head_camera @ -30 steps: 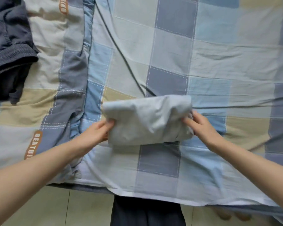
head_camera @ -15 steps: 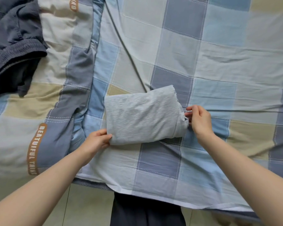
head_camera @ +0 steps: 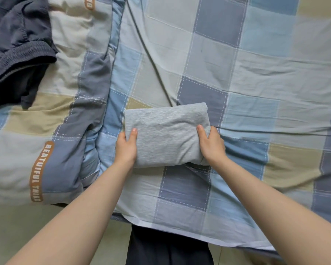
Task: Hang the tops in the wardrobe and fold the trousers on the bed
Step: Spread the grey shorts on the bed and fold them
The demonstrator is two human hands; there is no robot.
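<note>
Light grey trousers [head_camera: 166, 134], folded into a compact rectangle, lie on the checked bed sheet [head_camera: 256, 77] near the bed's front edge. My left hand [head_camera: 125, 146] grips the bundle's left end, thumb on top and fingers tucked under. My right hand [head_camera: 211, 145] grips its right end the same way. A dark grey garment with an elastic waistband [head_camera: 17, 48] lies crumpled at the far left on the quilt.
A folded checked quilt [head_camera: 52, 131] with an orange label covers the bed's left part. A thin dark cable [head_camera: 151, 62] runs over the sheet behind the bundle. Pale floor [head_camera: 27, 226] and my dark trouser legs [head_camera: 168, 247] show below the bed edge.
Both hands have shifted from the bundle's lower corners onto its two ends, thumbs now on top. The folded bundle has flattened and settled on the sheet.
</note>
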